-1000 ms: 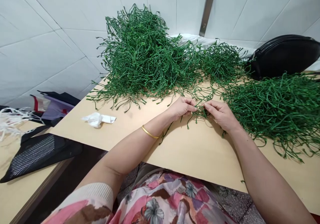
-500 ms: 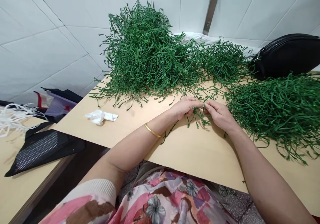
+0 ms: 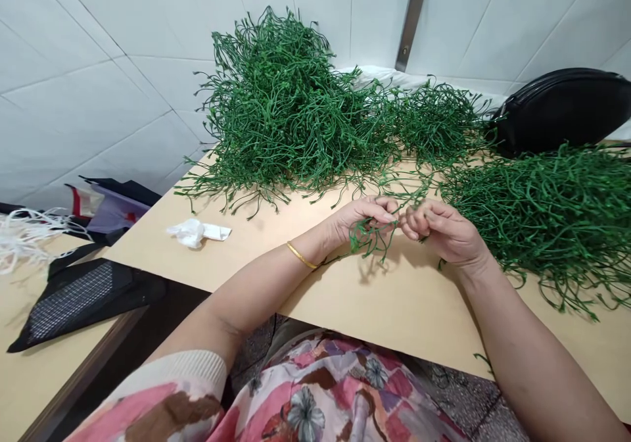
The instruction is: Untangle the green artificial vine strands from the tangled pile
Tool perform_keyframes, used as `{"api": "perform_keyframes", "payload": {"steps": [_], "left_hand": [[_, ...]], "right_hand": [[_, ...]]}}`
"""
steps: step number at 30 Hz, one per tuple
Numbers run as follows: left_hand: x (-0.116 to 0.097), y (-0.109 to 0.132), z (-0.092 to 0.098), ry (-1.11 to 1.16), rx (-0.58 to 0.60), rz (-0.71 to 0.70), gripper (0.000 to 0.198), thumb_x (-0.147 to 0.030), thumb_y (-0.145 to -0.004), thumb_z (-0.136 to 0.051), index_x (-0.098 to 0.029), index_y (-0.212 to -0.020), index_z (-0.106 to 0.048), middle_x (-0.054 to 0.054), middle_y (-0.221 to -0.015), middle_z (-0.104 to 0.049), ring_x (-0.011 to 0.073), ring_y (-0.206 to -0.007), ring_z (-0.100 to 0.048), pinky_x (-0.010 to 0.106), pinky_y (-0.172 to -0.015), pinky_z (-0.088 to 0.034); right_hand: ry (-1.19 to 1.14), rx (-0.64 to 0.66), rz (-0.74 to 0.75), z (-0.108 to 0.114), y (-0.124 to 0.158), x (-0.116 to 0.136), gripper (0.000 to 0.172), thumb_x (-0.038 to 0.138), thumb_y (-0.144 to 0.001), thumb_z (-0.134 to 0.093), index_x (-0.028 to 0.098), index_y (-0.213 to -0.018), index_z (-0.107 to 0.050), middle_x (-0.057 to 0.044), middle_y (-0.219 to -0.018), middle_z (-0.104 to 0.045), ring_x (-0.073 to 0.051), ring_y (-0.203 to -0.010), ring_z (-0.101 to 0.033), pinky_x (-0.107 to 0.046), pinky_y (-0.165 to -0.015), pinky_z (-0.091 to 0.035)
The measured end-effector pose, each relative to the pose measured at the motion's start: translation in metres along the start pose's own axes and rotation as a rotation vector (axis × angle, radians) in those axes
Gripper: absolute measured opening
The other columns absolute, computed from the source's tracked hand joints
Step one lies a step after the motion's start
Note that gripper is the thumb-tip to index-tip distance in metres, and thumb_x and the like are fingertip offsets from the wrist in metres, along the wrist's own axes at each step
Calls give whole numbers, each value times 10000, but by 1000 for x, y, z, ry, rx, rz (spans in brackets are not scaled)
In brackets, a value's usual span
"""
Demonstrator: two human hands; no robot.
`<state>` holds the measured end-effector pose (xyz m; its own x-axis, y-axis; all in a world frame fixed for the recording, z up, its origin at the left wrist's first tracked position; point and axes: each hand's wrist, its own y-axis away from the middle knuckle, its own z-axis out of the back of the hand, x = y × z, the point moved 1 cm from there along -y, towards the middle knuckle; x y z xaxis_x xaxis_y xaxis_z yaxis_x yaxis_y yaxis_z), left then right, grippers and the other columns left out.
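Green plastic-looking stems (image 3: 367, 239) with small forked tips hang from my left hand (image 3: 367, 218), whose thumb and fingers pinch them. My right hand (image 3: 444, 228) meets it fingertip to fingertip, its fingers curled and closed around the other end of the stems; exactly what part it grips is partly hidden. Both hands are just above the wooden table (image 3: 315, 297). Behind them rises a large heap of the same green stems (image 3: 290, 106), joined by a lower heap to its right. Another pile of green stems (image 3: 547, 218) lies right beside my right hand.
A crumpled white tissue (image 3: 192, 233) lies on the table at left. A black zipped bag (image 3: 566, 110) stands at the back right by the tiled wall. On a lower surface at left are a black mesh pouch (image 3: 73, 304) and white strings (image 3: 34, 235).
My right hand has turned and its fingers have curled inward. The stems in my left hand have swung left and now dangle below its thumb.
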<state>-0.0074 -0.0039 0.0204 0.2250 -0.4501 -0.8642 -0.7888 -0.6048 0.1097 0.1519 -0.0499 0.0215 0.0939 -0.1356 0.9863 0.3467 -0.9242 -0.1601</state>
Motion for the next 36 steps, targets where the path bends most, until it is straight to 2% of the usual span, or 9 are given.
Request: {"api": "perform_keyframes", "payload": {"steps": [3, 6, 10, 17, 22, 25, 31, 34, 36], "left_hand": [[3, -7, 8, 46, -95, -25, 184, -182, -538, -650, -145, -572, -473, -50, -442, -374, 35, -395, -314, 174, -387, -207], [6, -14, 17, 79, -223, -39, 211, -186, -573, -664, -152, -623, -462, -55, -492, -404, 17, -378, -270, 161, -367, -150], [7, -16, 17, 55, -304, -93, 177, -184, -622, -651, -147, -646, -480, -49, -523, -443, 11, -377, -295, 157, -365, -176], [18, -19, 5, -123, -387, -176, 144, -117, -659, -611, -133, -607, -478, -48, -518, -484, 2, -379, -340, 147, -370, -230], [16, -18, 6, -130, -310, -118, 149, -198, -745, -582, -132, -643, -496, -34, -535, -503, 37, -378, -440, 174, -385, -351], [15, -17, 8, -129, -292, -90, 104, -142, -725, -596, -125, -675, -506, -27, -556, -533, 57, -392, -492, 197, -412, -416], [20, -18, 6, -175, -363, -130, 94, -87, -738, -553, -131, -700, -478, -45, -549, -522, 59, -395, -508, 195, -421, -435], [19, -18, 5, -207, -342, -114, 93, -92, -758, -517, -138, -693, -467, -45, -544, -507, 63, -390, -497, 206, -423, -433], [15, -17, 6, -260, -314, -89, 103, -122, -770, -508, -141, -676, -469, -42, -531, -495, 53, -374, -464, 198, -412, -403]], "right_hand": [[-93, -154, 21, 5, -4, -1, 334, 489, -725, -601, 210, -607, -461, 30, -563, -360, -124, -551, -430, -349, -637, -427], [-62, -294, -115, 10, -9, -7, 333, 505, -708, -624, 202, -652, -496, 50, -555, -345, -80, -477, -349, -293, -548, -409], [-11, -372, -215, 5, -13, -14, 355, 490, -631, -694, 182, -676, -523, 80, -523, -315, -39, -427, -245, -231, -456, -325], [-16, -432, -213, -11, -17, -18, 386, 466, -532, -755, 162, -686, -574, 24, -639, -531, -79, -565, -452, -220, -506, -358], [-35, -440, -246, -3, -18, -21, 363, 434, -502, -760, 165, -623, -549, 44, -556, -489, -59, -475, -380, -217, -453, -305], [28, -439, -249, -1, -19, -22, 347, 442, -544, -727, 170, -650, -539, 50, -554, -478, -55, -452, -341, -223, -439, -284], [190, -451, -198, -3, -21, -26, 325, 422, -596, -695, 169, -622, -491, 27, -618, -509, -85, -563, -430, -238, -532, -344], [198, -450, -223, -2, -21, -28, 338, 441, -585, -690, 171, -648, -495, 29, -596, -493, -88, -540, -414, -236, -503, -326], [270, -414, -228, 2, -20, -27, 304, 445, -640, -637, 175, -674, -500, 30, -579, -477, -89, -514, -389, -235, -483, -306]]}}
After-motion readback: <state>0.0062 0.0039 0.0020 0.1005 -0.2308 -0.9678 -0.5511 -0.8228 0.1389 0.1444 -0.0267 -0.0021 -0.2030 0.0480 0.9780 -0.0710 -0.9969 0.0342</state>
